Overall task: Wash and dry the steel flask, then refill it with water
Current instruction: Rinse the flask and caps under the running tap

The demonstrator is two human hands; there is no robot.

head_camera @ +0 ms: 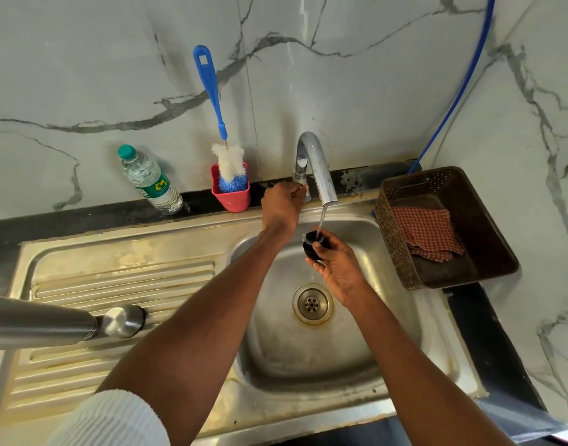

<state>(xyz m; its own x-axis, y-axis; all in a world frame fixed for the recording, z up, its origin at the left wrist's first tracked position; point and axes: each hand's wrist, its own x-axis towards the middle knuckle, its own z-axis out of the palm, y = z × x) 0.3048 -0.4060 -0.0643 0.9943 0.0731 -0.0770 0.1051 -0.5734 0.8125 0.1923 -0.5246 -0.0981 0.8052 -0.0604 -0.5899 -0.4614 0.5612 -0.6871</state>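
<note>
Marble-veined wall tiles back a dark counter (83, 217), and set into it is a worn steel sink (401, 317) with a ribbed draining board (125, 284) on its left. Water runs in a thin stream from the curved chrome tap (318, 169) at the far edge of the basin. The left hand (282, 204) is up at the tap's base, fingers curled round the small lever there. The right hand (337, 268) is out over the basin, its grip closed round a small dark cap (313, 246), holding it right under the stream so the water falls onto it. Below, the drain (312, 304) sits in the basin floor.

Over on the near left, the steel flask (35, 320) lies on its side across the draining board, well apart from both hands, with a round steel lid (123, 320) just at its end; whether they touch I can't tell.

Along the far wall, a plastic water bottle (150, 181) with a green top leans, water showing inside. Right of it a red cup (231, 194) holds a bottle brush (223, 130), bristles down in the cup, blue handle tilted against the tiles. On the right of the sink, a brown perforated basket (488, 233) holds a red checked cloth (427, 233), crumpled along its left side. A blue hose (462, 82) runs down the wall behind the basket.
</note>
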